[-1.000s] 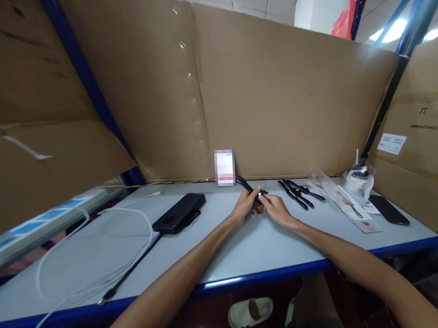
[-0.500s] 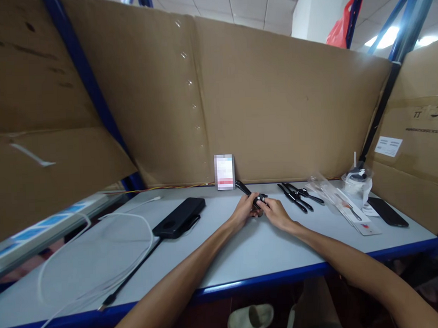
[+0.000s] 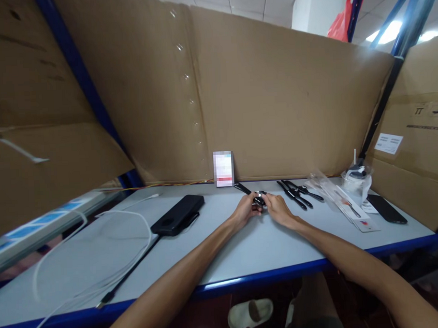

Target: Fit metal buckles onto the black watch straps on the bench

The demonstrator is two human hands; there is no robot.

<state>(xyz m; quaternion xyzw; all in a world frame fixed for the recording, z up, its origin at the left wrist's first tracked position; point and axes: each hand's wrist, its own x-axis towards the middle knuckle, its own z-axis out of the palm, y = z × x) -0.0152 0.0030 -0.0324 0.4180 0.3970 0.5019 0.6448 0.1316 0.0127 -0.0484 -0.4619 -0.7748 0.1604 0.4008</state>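
My left hand point(image 3: 245, 209) and my right hand point(image 3: 277, 208) meet at the far middle of the grey table point(image 3: 244, 250). Both pinch a small black watch point(image 3: 258, 198), whose strap runs up and left toward a small card point(image 3: 223, 168) leaning on the cardboard wall. Fingers of both hands are curled round the watch body. Several more black watches point(image 3: 296, 193) lie just right of my right hand.
A black power bank point(image 3: 178, 214) with a black cable and a looped white cable point(image 3: 99, 246) lie at left. Clear plastic packets point(image 3: 342, 199), a bagged item point(image 3: 356, 175) and a dark phone point(image 3: 387, 209) lie at right. Cardboard sheets wall the back and sides.
My hands stay on the watch with small finger shifts; the view has tilted slightly.
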